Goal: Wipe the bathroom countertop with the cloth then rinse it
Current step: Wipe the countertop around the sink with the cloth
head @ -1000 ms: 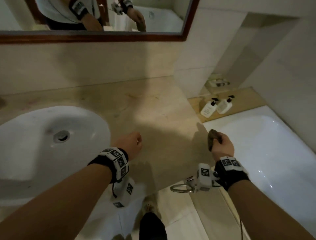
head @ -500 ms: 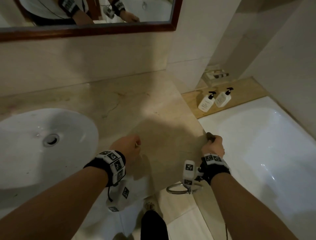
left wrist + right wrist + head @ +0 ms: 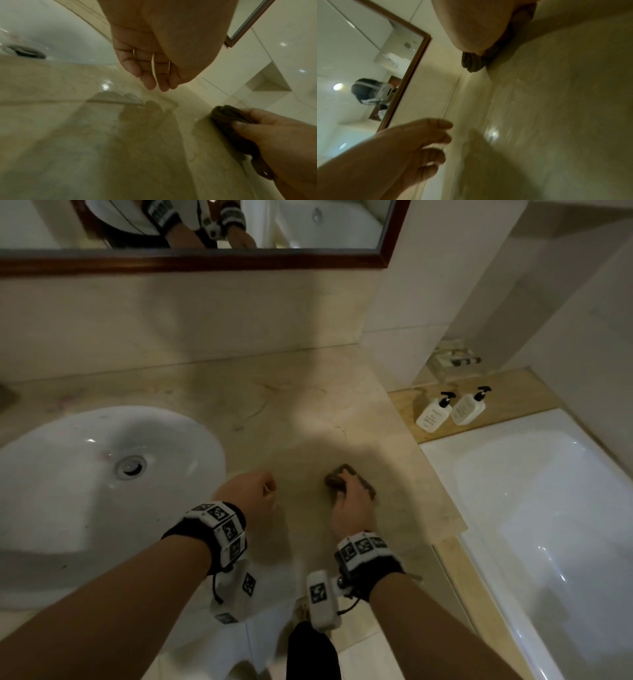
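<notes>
The right hand [image 3: 352, 501] grips a dark brown folded cloth [image 3: 346, 474], fingers curled over its top and the thumb [image 3: 243, 125] laid along its near side, and holds it down on the beige marble worktop [image 3: 308, 405]; the cloth's folded edge sticks out just beyond the fingertips, and from the right wrist view it shows bunched under the palm [image 3: 471, 63], touching the stone; the surface close to this hand looks glossy and carries a reflected light spot. The left hand [image 3: 246, 491] hangs just beside the right one, on its thumb side, a little above the worktop; its fingers [image 3: 149, 75] are loosely curled and close together, holding nothing. Beyond the left hand's outer side lies the white oval sink [image 3: 51, 491] with its metal drain [image 3: 130, 465]; ahead of both hands rises the tiled wall with a wood-framed mirror [image 3: 205, 263]. Past the right hand's outer side sits a white bathtub [image 3: 548, 508], and on the ledge further out from the fingers stand two white pump bottles [image 3: 452, 410], touching or nearly so.
</notes>
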Available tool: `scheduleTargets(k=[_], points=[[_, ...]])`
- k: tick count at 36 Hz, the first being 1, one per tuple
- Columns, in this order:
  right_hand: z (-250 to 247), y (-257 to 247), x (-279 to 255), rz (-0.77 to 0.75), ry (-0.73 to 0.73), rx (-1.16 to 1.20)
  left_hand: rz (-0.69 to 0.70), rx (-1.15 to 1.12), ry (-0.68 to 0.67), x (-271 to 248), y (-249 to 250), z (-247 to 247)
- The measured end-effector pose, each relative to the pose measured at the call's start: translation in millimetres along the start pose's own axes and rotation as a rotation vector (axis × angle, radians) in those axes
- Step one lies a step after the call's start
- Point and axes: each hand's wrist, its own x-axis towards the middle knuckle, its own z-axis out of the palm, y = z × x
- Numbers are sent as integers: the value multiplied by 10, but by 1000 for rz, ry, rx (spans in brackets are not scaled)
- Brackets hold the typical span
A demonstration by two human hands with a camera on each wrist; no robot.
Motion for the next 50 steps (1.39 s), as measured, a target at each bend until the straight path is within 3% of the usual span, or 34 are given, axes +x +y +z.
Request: scheduleTargets(k=[7, 12, 17, 22, 26, 29, 33, 42, 47, 50], points=[[414, -763, -372, -221, -222, 94, -94, -13, 29, -250, -379, -149], [495, -1121, -347, -148, -357, 296, -154, -47, 69, -419, -756, -248], [431, -1102, -162, -13, -157, 379, -201, -77, 95, -573, -1098, -302], [382, -989, -115, 9, 76, 306, -219, -97, 103, -674, -1362, -342], [555, -1017, -382, -42, 41, 133, -232, -122, 115, -730, -1533, -355], [778, -1048, -709, -123, 15, 141, -246, -132, 115, -758, -1630, -367], [1000, -1241, -1041, -122, -68, 179, -260, -152, 124, -792, -1734, -415], [1440, -1864, -859, -16, -392, 312, -289, -158, 176, -847, -1885, -582], [1247, -1928, -580, -9, -322, 563, -284, -172, 174, -872, -1971, -583], [955, -1889, -194, 19, -215, 581, -294, -180, 174, -838, -1990, -582]])
